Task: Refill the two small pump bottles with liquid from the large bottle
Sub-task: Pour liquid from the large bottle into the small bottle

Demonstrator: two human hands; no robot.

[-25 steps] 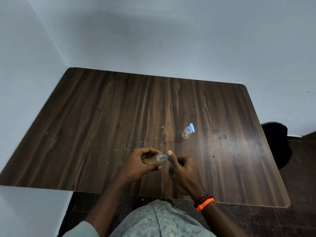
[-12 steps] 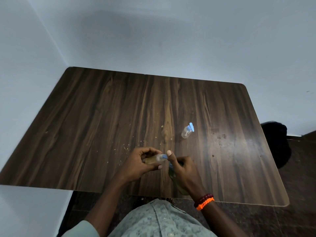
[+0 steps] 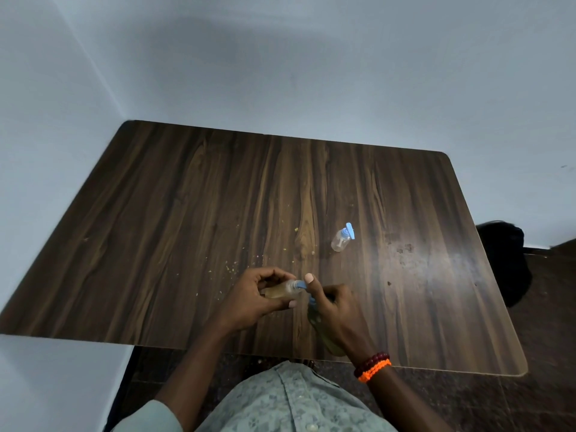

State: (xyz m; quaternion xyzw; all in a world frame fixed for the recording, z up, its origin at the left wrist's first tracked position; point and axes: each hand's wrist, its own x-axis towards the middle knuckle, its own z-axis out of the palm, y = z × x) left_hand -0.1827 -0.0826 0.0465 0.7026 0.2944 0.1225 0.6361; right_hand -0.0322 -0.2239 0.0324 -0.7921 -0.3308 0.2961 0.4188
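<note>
Left hand [image 3: 255, 302] grip closed round filled pump bottle [image 3: 282, 289]; right hand [image 3: 332, 310] pinching its pump; empty bottle [image 3: 341, 238] beyond.

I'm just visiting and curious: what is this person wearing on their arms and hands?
Both hands are bare, with no gloves or rings visible. The right wrist carries two bracelets: dark red beads and a bright orange braided cord. A pale grey-green patterned shirt sleeve ends near the left elbow, leaving the forearms uncovered.

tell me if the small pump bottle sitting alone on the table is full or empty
Empty, as far as shows: the small pump bottle is clear, with no amber liquid visible like the bottle in the left hand has.
</note>
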